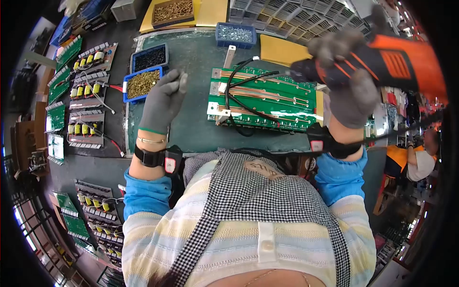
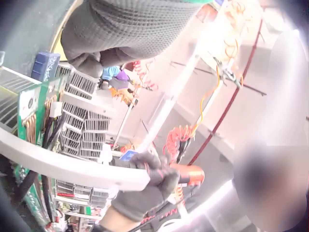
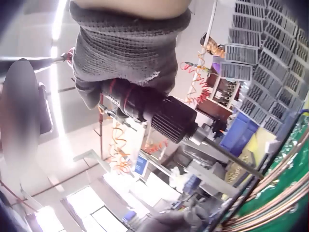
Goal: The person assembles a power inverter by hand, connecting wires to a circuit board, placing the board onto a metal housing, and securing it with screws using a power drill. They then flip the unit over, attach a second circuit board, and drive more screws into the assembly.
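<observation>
In the head view my gloved left hand (image 1: 164, 105) is raised beside the small-parts trays, its fingers bent inward; nothing shows in its grasp. My gloved right hand (image 1: 351, 91) grips an orange and black power driver (image 1: 394, 64) above the right end of a green circuit board (image 1: 287, 103). The right wrist view has that right hand (image 3: 128, 53) around the driver's dark body (image 3: 169, 116), its long bit slanting down towards the board (image 3: 289, 193). Black cables (image 1: 248, 107) and copper-coloured strips lie on the board; metal brackets (image 1: 218, 111) stand at its left end.
Left of the board are a blue tray of brass-coloured parts (image 1: 125, 88) and a tray of black parts (image 1: 166, 51). A blue tray of silver parts (image 1: 217, 36) stands behind. More board assemblies (image 1: 86, 129) lie at far left; another person (image 1: 418, 160) is at right.
</observation>
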The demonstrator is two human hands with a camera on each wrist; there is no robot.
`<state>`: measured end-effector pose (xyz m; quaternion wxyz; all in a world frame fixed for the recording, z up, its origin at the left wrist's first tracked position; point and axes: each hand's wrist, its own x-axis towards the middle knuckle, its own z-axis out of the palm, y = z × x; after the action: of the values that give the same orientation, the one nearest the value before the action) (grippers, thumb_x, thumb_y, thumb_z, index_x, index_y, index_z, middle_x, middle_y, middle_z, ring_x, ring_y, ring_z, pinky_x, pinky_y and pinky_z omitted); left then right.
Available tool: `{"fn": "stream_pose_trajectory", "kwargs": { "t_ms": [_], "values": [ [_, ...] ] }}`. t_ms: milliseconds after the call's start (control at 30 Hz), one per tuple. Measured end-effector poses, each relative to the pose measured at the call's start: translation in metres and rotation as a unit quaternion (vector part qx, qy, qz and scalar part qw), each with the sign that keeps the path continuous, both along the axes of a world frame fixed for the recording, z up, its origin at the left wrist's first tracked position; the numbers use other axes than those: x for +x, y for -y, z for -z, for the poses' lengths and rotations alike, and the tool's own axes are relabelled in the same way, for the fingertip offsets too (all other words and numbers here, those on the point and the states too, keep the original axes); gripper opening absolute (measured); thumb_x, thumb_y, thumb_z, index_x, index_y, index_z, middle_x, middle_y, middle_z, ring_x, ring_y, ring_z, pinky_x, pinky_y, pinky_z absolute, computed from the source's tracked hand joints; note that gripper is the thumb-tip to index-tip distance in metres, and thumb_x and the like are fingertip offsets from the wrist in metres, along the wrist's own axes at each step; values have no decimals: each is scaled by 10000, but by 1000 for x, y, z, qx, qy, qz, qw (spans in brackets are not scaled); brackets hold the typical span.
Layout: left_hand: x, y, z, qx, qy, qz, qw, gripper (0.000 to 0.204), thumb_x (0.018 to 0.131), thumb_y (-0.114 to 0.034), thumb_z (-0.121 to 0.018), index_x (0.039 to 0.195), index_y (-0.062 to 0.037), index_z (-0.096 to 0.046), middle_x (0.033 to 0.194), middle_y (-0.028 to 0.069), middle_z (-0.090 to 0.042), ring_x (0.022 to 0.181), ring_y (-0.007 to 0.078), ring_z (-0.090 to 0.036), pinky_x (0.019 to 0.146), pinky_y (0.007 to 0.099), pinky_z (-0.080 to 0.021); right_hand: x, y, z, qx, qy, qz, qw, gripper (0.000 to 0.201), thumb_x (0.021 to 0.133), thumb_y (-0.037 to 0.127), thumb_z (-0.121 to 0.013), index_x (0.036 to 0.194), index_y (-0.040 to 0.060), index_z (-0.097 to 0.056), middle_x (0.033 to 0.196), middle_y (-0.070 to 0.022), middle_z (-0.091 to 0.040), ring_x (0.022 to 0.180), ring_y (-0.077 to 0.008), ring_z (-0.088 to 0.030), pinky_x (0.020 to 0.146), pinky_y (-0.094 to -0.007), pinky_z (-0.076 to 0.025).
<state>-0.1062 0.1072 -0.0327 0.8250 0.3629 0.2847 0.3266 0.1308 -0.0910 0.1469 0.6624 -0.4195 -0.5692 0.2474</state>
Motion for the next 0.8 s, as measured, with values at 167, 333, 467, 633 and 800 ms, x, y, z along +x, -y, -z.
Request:
{"fn": "stream_pose_trajectory", "kwargs": {
  "t_ms": [167,333,467,633,800],
  "values": [
    [-48,18,17,-162,81,82,980,333,920,41,-444,1250,79,-446,1094,116,-548,988,163,-562,796,218,-520,-25,31,12,68,-57,62,994,802,848,265,-606,1494,151,-145,884,-35,-527,765,-179,-538,855,-438,-436],
    [-59,46,-18,-23,-52,230,971,332,948,-186,-531,1205,23,-536,937,28,-572,844,102,-532,692,192,-440,-36,34,35,78,-103,49,990,847,823,108,-622,1494,110,-106,853,-73,-574,754,-192,-585,837,-470,-486],
    [-48,76,-67,218,-200,350,889,380,922,-287,-598,1170,0,-598,977,22,-614,900,106,-535,772,242,-446,-41,36,47,65,-132,54,988,826,818,44,-612,1483,78,-122,865,-80,-584,758,-191,-590,834,-457,-491],
    [-25,84,-78,299,-244,172,906,323,888,-241,-625,1122,-18,-641,938,-17,-620,815,65,-518,735,211,-423,-39,34,57,65,-118,59,989,794,818,36,-607,1471,73,-157,875,-80,-599,771,-188,-601,824,-448,-501],
    [7,49,-79,449,-198,207,846,273,875,-133,-624,1111,2,-645,999,36,-656,896,98,-576,777,246,-463,-37,35,57,78,-123,59,988,766,822,22,-592,1465,67,-177,876,-85,-599,774,-190,-602,814,-439,-506]
  ]
}}
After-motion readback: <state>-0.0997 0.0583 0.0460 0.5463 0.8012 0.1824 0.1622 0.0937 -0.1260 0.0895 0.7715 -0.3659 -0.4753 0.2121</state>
